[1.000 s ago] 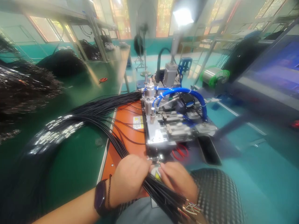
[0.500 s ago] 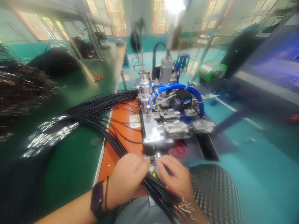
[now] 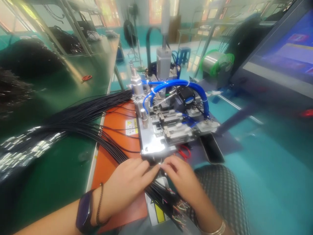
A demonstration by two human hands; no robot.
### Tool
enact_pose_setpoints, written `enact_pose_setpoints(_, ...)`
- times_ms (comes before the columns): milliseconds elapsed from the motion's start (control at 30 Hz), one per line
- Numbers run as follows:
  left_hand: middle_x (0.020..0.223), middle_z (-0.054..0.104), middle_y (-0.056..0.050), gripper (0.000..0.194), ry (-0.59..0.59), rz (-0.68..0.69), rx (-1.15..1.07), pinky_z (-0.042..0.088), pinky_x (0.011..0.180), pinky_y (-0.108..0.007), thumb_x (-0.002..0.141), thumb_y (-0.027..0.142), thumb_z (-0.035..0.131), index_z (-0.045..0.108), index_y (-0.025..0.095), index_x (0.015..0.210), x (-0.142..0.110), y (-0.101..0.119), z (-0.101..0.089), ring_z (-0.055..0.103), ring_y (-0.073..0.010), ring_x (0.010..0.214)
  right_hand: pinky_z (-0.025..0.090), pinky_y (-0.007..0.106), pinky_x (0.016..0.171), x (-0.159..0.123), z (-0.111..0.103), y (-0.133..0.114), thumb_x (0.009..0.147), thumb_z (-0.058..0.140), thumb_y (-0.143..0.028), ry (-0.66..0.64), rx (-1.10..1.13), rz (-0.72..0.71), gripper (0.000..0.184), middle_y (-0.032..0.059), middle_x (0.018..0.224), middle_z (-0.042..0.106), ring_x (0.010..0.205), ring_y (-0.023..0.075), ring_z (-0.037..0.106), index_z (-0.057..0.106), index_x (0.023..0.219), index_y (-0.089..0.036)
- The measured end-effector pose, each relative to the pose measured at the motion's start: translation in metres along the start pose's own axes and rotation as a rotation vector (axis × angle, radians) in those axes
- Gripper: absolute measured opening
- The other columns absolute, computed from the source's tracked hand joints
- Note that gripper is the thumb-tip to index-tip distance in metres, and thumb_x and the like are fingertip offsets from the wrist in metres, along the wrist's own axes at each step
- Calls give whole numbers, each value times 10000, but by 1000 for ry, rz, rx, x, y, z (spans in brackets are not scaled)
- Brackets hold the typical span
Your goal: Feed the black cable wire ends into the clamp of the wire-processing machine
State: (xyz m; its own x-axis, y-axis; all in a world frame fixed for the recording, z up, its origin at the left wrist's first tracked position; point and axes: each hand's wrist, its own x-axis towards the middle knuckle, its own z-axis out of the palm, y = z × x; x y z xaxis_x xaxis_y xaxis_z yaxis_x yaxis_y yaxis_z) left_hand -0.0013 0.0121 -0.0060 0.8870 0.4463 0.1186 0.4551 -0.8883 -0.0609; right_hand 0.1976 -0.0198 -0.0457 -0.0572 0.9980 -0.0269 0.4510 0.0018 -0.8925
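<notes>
The left hand (image 3: pixel 126 182) hides part of the black cables (image 3: pixel 114 151); anything between the fingers (image 3: pixel 170 168) (of both hands) is too small to tell; the blurred screen (image 3: pixel 290 49) is cut off.

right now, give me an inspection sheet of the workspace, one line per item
surface: orange top, warning label on it
job's things: black cable bundle runs under the left hand; coloured wire ends exposed
clutter: phone-like slab and red loop by the machine
hands: left hand and right hand nearly meet at the machine's front; anything held is too small to tell
cables: blue tubing arches over the machine
surroundings: blue stool, green-flanged spool
</notes>
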Motion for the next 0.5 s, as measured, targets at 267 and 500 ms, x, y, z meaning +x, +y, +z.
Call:
enact_pose_setpoints(267,904,554,-49,462,-141,-78,-89,468,664,-371,866,82,447,424,200,1312,-1,4,-5,525,-207,785,396,213,604,-2,-4,-1,871,504,-290,-149,284,260,148,-33,697,520,665,120,490,568,782,-189)
enact_pose_setpoints(500,938,547,-51,513,-180,-112,-83,478,665,-381,803,25,446,450,212,1281,2,5,-6,523,-223,818,385,223,585,4,1,3,817,521,-280,-111,319,309,145,-29,669,491,644,123,464,543,713,-181)
